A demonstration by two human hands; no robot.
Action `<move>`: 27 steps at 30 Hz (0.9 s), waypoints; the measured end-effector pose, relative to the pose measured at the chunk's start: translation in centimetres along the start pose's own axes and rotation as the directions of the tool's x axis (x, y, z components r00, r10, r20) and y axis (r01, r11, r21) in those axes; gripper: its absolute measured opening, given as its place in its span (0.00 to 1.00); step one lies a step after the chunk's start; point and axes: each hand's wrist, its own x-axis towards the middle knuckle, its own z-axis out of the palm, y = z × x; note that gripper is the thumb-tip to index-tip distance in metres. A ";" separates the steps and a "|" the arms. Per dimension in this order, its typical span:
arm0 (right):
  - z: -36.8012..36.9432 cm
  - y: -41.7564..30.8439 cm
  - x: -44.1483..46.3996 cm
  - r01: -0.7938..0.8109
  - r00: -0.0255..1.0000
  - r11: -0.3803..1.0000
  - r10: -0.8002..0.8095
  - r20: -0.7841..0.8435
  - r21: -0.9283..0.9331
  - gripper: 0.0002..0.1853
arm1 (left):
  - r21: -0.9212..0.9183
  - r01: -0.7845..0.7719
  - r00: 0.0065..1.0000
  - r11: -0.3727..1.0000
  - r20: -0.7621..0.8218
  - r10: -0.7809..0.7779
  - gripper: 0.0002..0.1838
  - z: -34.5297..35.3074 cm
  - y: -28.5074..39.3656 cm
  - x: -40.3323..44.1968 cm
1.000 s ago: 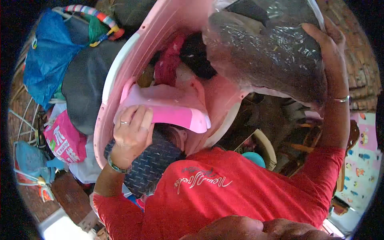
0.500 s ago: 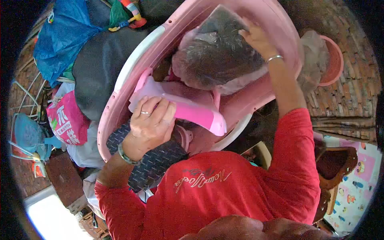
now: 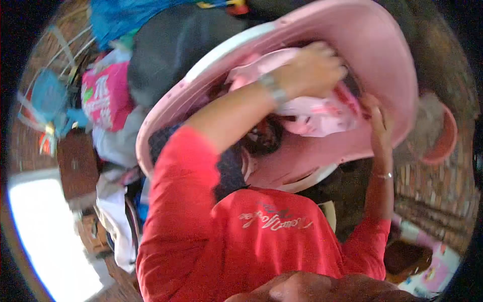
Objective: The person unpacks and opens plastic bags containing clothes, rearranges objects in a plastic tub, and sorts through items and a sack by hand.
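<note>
A large pink plastic tub (image 3: 392, 55) with a white strip along its rim stands tilted in front of me. Inside lies a pale pink plastic piece (image 3: 312, 113) with a bright pink edge. My left hand (image 3: 317, 70) reaches across the tub, its fingers curled over the far side of this piece and smeared by motion. At the right, my right hand (image 3: 376, 113) is by the tub wall, with bent fingers at the bright pink edge. A dark round thing (image 3: 264, 136) shows below the piece, too blurred to name.
To the left are a black covered bulk (image 3: 168, 55), a blue sheet (image 3: 126, 17), a bright pink bag (image 3: 106, 95) and a brown box (image 3: 78, 163). A reddish basin (image 3: 445, 136) with a greyish plastic bag (image 3: 425, 123) stands right of the tub, on brick flooring.
My left hand has moved right and away, and the pink piece has shifted right and turned. My right hand has left the clear bag of dark stuff, which I can no longer make out.
</note>
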 end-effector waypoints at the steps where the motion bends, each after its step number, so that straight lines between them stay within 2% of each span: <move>1: 0.4 0.4 0.6 0.017 0.999 0.999 -0.018 0.050 0.029 0.19 | -0.013 0.018 0.998 1.000 -0.063 -0.019 0.08 1.5 -0.7 1.4; 2: 0.9 0.7 1.4 0.242 0.970 0.913 -0.239 0.049 -0.328 0.19 | -0.014 0.047 0.999 0.999 0.013 -0.047 0.11 2.9 -1.5 3.0; 3: 1.3 0.9 2.3 0.409 0.888 0.654 -0.446 0.111 -0.636 0.19 | -0.043 0.118 0.992 0.992 0.039 -0.117 0.16 2.9 -1.4 4.1; 4: 2.0 1.4 3.3 0.428 0.883 0.654 -0.449 0.135 -0.624 0.19 | -0.037 0.145 0.989 0.989 0.040 -0.143 0.16 2.8 -1.5 4.2; 6: 2.1 3.4 5.0 0.124 0.989 0.687 -0.140 0.037 -0.716 0.18 | -0.236 0.135 0.929 0.962 -0.307 -0.206 0.20 3.5 0.3 4.9; 8: 0.5 6.7 6.5 0.278 0.931 0.418 -0.339 0.136 -0.865 0.14 | -0.367 0.075 0.941 0.927 -0.282 -0.187 0.20 1.6 1.7 3.5; 10: -0.7 7.9 8.4 0.053 0.998 0.335 -0.037 0.043 -0.941 0.12 | -0.465 -0.002 0.949 0.886 -0.279 -0.144 0.19 0.2 1.5 -0.9; 11: -1.8 9.5 8.7 0.051 0.999 0.332 -0.017 0.048 -0.942 0.12 | -0.480 -0.024 0.943 0.877 -0.301 -0.139 0.18 -0.2 1.0 -3.6; 13: -7.3 13.7 9.6 -0.034 0.998 0.634 0.060 0.005 -0.773 0.15 | -0.488 0.159 0.951 0.858 -0.157 -0.265 0.20 -2.3 0.4 -9.9; 14: -11.3 19.1 8.2 -0.019 0.998 0.638 0.058 0.023 -0.770 0.15 | -0.456 0.264 0.936 0.850 -0.091 -0.339 0.19 -3.9 0.2 -12.8; 15: -15.7 26.6 10.2 0.258 0.965 0.335 -0.140 0.223 -0.906 0.18 | -0.417 0.364 0.911 0.833 -0.027 -0.412 0.18 -5.7 0.2 -15.6; 16: -15.0 24.8 9.6 0.012 0.991 0.253 0.128 0.046 -0.967 0.21 | -0.413 0.498 0.850 0.763 0.055 -0.524 0.18 -6.9 0.4 -18.7; 17: -14.2 23.3 9.3 -0.201 0.919 0.106 0.364 -0.150 -0.974 0.25 | -0.395 0.627 0.763 0.671 0.136 -0.632 0.17 -8.0 0.8 -21.6; 19: -13.8 27.3 10.8 -0.211 0.921 0.136 0.359 -0.150 -0.968 0.28 | -0.292 0.784 0.615 0.548 0.250 -0.748 0.16 -11.1 2.5 -25.4; 20: -14.4 29.8 10.9 -0.238 0.917 0.149 0.359 -0.172 -0.960 0.30 | -0.258 0.834 0.545 0.488 0.252 -0.799 0.17 -11.9 3.7 -27.2; 21: -14.1 32.3 11.8 0.098 0.981 0.156 0.154 0.122 -0.983 0.33 | -0.220 0.875 0.476 0.430 0.239 -0.846 0.18 -12.2 4.6 -28.9; 22: -13.5 34.0 12.9 0.417 0.909 0.092 -0.049 0.414 -0.904 0.35 | -0.218 0.877 0.473 0.428 0.238 -0.848 0.18 -12.3 5.6 -30.8; 23: -9.6 29.7 14.3 0.420 0.908 0.092 -0.047 0.417 -0.903 0.35 | -0.178 0.914 0.399 0.364 0.248 -0.883 0.18 -12.1 6.8 -32.4; 24: -3.3 23.6 15.3 0.010 0.967 0.372 0.233 0.104 -0.928 0.31 | -0.134 0.946 0.321 0.296 0.253 -0.913 0.19 -12.0 8.0 -33.5; 25: -2.1 22.5 15.2 0.010 0.966 0.376 0.234 0.106 -0.926 0.31 | -0.129 0.946 0.320 0.296 0.253 -0.913 0.19 -12.0 9.1 -34.0; 27: -1.1 21.3 15.5 -0.129 0.957 0.349 0.290 -0.024 -0.928 0.27 | 0.003 0.962 0.265 0.274 0.235 -0.935 0.20 -12.0 10.5 -34.7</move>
